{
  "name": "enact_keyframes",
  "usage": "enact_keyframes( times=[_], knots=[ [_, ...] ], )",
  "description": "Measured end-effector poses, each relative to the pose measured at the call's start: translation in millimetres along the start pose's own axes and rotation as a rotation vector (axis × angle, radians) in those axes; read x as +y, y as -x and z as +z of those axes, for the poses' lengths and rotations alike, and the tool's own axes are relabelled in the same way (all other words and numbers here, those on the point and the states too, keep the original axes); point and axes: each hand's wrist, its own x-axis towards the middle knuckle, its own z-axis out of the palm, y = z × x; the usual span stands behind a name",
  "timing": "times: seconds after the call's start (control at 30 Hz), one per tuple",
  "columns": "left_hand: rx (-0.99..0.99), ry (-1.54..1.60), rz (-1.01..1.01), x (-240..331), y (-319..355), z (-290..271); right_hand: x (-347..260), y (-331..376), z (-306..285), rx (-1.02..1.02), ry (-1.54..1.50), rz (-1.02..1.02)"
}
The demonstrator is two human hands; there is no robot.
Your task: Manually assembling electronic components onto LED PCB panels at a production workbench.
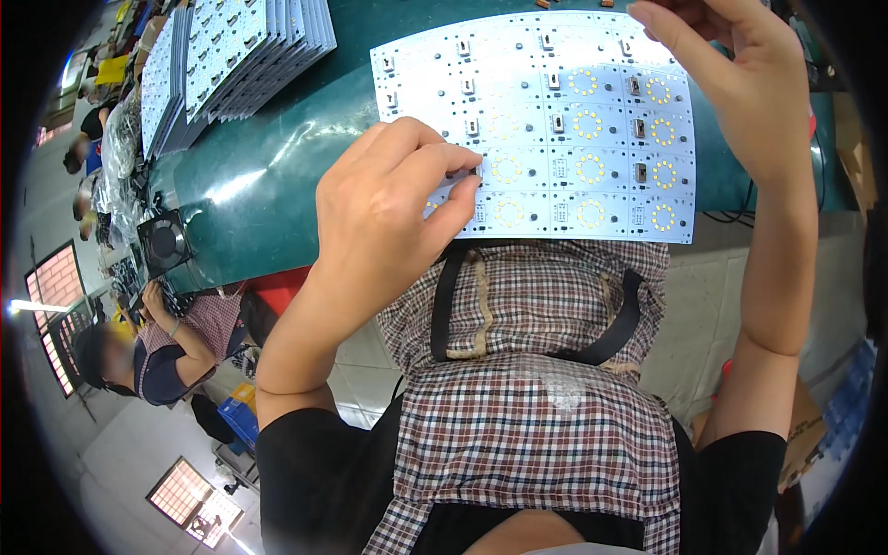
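1. Head view, the hands: the left hand (393, 208) rests on the near left part of a white LED panel board (536, 129), thumb and forefinger pinched together on a small dark component at the board's surface. The right hand (740, 83) is raised at the board's far right corner; whether its grip is closed on anything cannot be told, as the fingertips leave the picture.

2. Head view, the board: it lies flat on the green tabletop (268, 176), its near edge just over the person's checked apron (527, 388). Its squares carry rings of yellow LEDs on the right and small dark parts in several cells.

3. Doing the step well, as a judgement: the pinch should stay upright over its cell, pressing straight down while the other hand steadies the board.

4. Head view, surroundings: a stack of similar white boards (240, 55) sits at the far left of the tabletop, well apart. A small black fan (165, 242) stands at the left edge. Another person sits lower left. Blue crates (242, 416) lie on the floor. No labels are legible.
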Motion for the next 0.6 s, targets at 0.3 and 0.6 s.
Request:
enact_keyframes(
  times=[0.3, 0.6],
  knots=[
    [-0.024, 0.032, -0.014, 0, -5, 1, -3, 27, -13, -0.02, 0.004, 0.023],
    [-0.106, -0.013, 0.03, -9, -7, -9, 29, 52, -9, -0.121, -0.168, -0.086]
  ],
)
